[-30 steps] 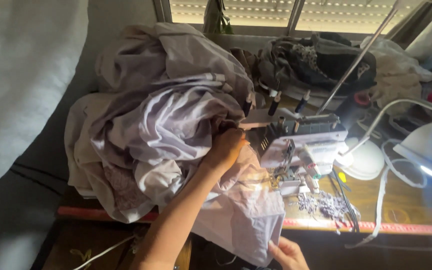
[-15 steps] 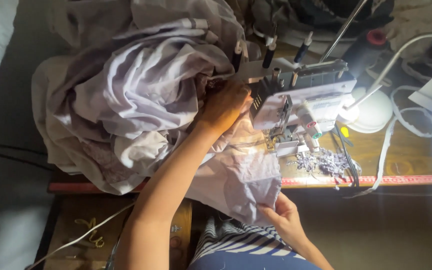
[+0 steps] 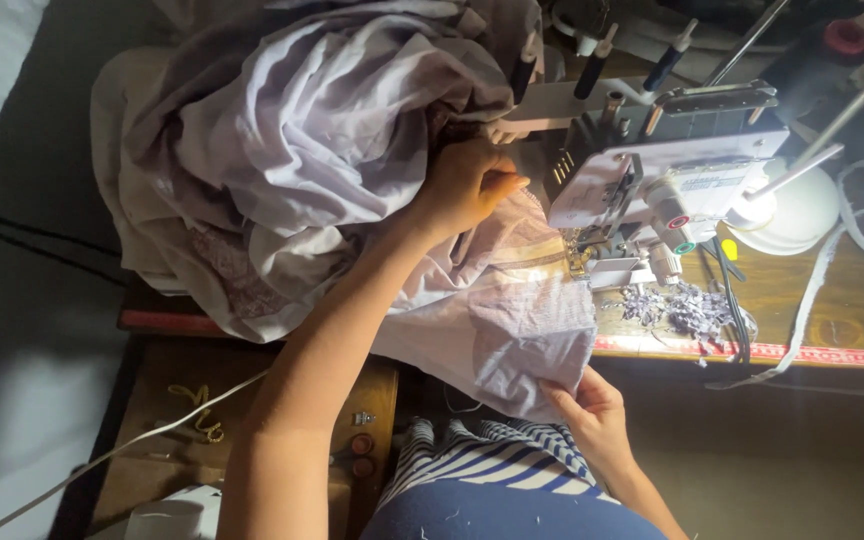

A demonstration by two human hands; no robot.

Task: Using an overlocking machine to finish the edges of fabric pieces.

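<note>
Head view: left hand presses pale lilac crumpled cotton fabric beside the white overlock sewing machine on the wooden counter; right hand pinches its near edge. Fingers so close could get nicked; the heaped cloth might snag.

Bare forearms, no sleeves; blue-and-white striped garment over the lap.

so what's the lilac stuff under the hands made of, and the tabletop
The crumpled pale lilac cloth looks like thin, matte woven fabric: it folds softly and creases finely. The brown tabletop seems to be varnished wood, with visible grain and a slight sheen.
</note>
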